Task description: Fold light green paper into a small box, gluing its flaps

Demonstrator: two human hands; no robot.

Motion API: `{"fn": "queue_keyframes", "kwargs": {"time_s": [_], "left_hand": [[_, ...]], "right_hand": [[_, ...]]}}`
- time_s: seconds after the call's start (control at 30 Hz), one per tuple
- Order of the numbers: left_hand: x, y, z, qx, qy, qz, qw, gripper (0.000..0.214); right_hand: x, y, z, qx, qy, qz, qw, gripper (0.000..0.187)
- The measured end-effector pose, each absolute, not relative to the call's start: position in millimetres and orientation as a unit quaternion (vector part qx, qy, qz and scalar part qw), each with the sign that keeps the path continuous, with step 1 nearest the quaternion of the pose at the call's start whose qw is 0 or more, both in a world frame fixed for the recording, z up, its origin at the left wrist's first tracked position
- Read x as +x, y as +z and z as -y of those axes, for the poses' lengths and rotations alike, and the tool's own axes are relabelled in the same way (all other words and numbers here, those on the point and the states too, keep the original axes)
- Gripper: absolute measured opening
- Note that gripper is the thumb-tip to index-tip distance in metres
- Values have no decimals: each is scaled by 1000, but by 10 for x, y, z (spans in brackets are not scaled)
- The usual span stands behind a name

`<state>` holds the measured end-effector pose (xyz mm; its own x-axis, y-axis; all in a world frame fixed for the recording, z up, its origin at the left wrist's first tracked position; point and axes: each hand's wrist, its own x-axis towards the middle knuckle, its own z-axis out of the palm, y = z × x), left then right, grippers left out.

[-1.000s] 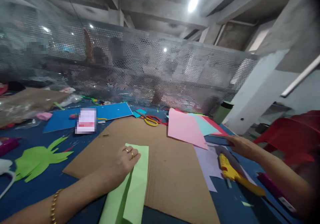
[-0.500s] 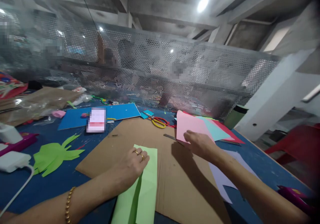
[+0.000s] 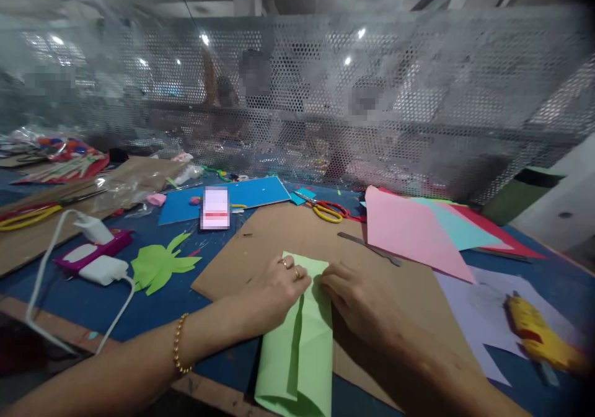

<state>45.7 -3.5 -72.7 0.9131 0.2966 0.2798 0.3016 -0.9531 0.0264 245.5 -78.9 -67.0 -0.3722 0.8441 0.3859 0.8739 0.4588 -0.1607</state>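
Note:
A light green sheet of paper [image 3: 313, 349], folded over into a flat roll, lies partly on the brown cardboard [image 3: 274, 237], its near end loose and curling. My left hand [image 3: 279, 290], wearing rings and a beaded bracelet, is closed and presses on the paper's upper left part. Close beside it, my right hand [image 3: 362, 296] has its fingers bent together at the paper's upper right edge; the fingertips touch the paper. Beyond the right hand a thin dark metal strip [image 3: 369, 246] rests on the cardboard.
Pink paper [image 3: 409, 231] tops a stack at right. A yellow glue gun [image 3: 537, 330] lies on lilac paper [image 3: 488, 287]. Scissors [image 3: 328, 209] and a blue board [image 3: 260, 192] are behind. At left are green cut-out leaves [image 3: 160, 265], a power strip [image 3: 93, 253] and white cables.
My right hand has left the pink paper and come left to the green paper's right edge. My left hand stays on the green paper. The view has tilted down.

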Motion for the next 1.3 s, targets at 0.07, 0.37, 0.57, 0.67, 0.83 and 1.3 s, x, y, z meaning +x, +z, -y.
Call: {"fn": "queue_keyframes", "kwargs": {"time_s": [0.07, 0.37, 0.57, 0.67, 0.83, 1.3], "left_hand": [[438, -656, 31, -979, -131, 154, -6, 38], [339, -605, 15, -976, -139, 155, -60, 31], [181, -546, -5, -960, -171, 169, -142, 38], [84, -539, 48, -959, -184, 175, -126, 39], [-5, -566, 130, -950, -244, 178, -78, 42], [69, -260, 156, -972, -121, 184, -85, 36]], "right_hand": [[2488, -710, 818, -508, -23, 832, 221, 34], [2441, -533, 1254, -450, -26, 873, 189, 31], [2465, -613, 1476, -448, -46, 874, 180, 45], [2483, -642, 1500, -440, -66, 882, 155, 50], [2551, -544, 1418, -433, -49, 879, 195, 42], [2218, -149, 972, -446, 32, 875, 185, 8]]}}
